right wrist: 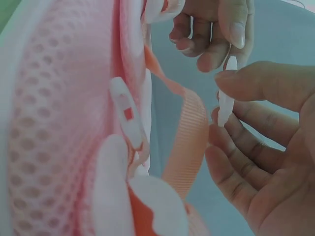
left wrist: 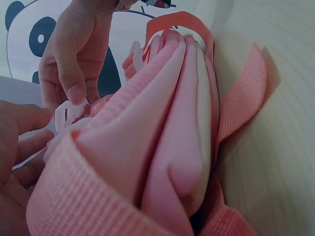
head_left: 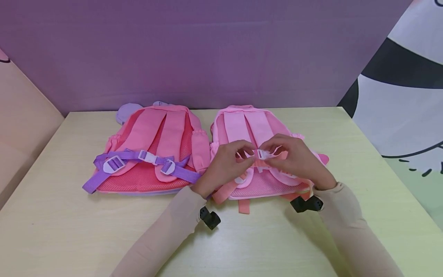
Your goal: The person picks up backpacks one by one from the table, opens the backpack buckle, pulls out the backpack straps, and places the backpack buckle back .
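White buckle (head_left: 262, 154) lies between the two hands, its long axis running left to right, so each faces one end of it. At the right end, the thumb and fingers of the right hand (head_left: 294, 156) pinch it; at the left end, the left hand (head_left: 230, 163) has its thumb and index pinched close. Both seem about equally near. Beyond the fingertips, on the far side, rests the light pink backpack (head_left: 266, 188); to its left lies the darker pink backpack (head_left: 173, 132).
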Tool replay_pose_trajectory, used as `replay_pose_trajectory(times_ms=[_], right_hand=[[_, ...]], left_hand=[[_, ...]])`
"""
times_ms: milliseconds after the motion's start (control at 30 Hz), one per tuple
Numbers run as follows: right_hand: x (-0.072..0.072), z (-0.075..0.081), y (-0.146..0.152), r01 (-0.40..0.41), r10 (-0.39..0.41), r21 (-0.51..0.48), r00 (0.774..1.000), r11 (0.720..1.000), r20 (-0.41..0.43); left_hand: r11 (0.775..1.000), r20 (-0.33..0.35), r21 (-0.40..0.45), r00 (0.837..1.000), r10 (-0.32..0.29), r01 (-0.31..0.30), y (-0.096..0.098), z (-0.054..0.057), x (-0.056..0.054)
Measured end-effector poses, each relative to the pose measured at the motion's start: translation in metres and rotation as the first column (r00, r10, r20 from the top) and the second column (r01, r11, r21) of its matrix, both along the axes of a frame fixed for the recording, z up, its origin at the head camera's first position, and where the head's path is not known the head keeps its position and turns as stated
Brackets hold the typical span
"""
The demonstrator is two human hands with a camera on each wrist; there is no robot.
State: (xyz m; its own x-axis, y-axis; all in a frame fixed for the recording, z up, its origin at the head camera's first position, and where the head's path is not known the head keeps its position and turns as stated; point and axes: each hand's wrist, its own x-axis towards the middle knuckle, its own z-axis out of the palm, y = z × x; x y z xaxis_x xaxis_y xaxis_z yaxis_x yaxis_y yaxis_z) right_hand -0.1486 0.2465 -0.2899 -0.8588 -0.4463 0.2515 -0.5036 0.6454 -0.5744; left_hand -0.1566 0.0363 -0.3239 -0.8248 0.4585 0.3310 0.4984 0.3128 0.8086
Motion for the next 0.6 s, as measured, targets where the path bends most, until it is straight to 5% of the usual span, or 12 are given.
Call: replay_pose_trajectory(times_ms=[600], right_hand=[[-0.002, -0.01, -0.009, 0.008, -0.014, 0.087, 0.998, 0.996, 0.068]], left_hand=[[0.996, -0.006, -0.092, 1.0, -0.017, 0.016, -0.003, 0.0, -0.001]])
